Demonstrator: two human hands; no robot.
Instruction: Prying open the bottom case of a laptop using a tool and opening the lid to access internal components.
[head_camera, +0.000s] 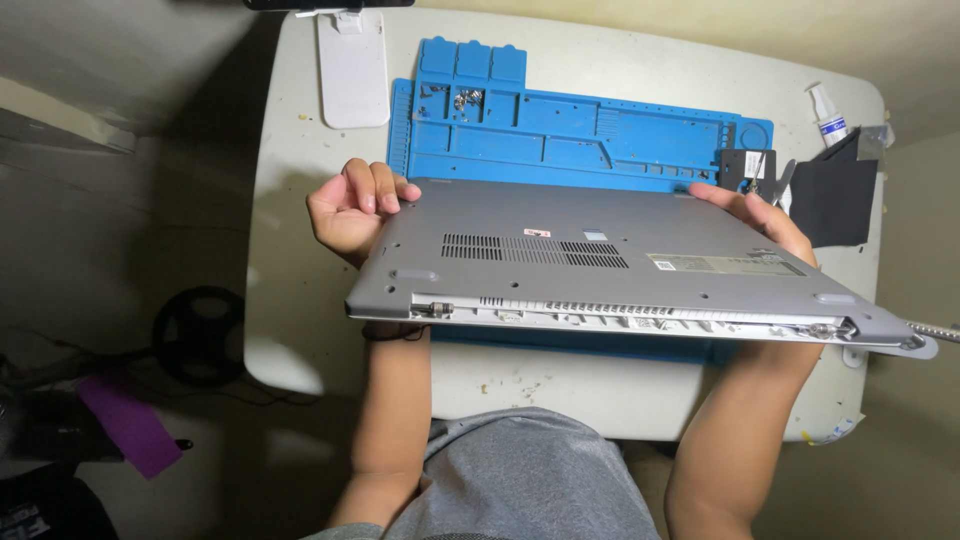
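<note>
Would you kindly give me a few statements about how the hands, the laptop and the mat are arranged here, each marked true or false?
1. Both hands hold the grey laptop with its underside facing up. True.
2. The left hand rests flat on the table, away from the laptop. False: it grips the laptop's far left corner.
3. A blue work mat lies on the table behind the laptop. True.
4. The right hand holds the small white bottle. False: it grips the laptop's far right edge; the bottle lies apart near the table's corner.
5. The mat's upper-left compartment holds small metal parts. True.
</note>
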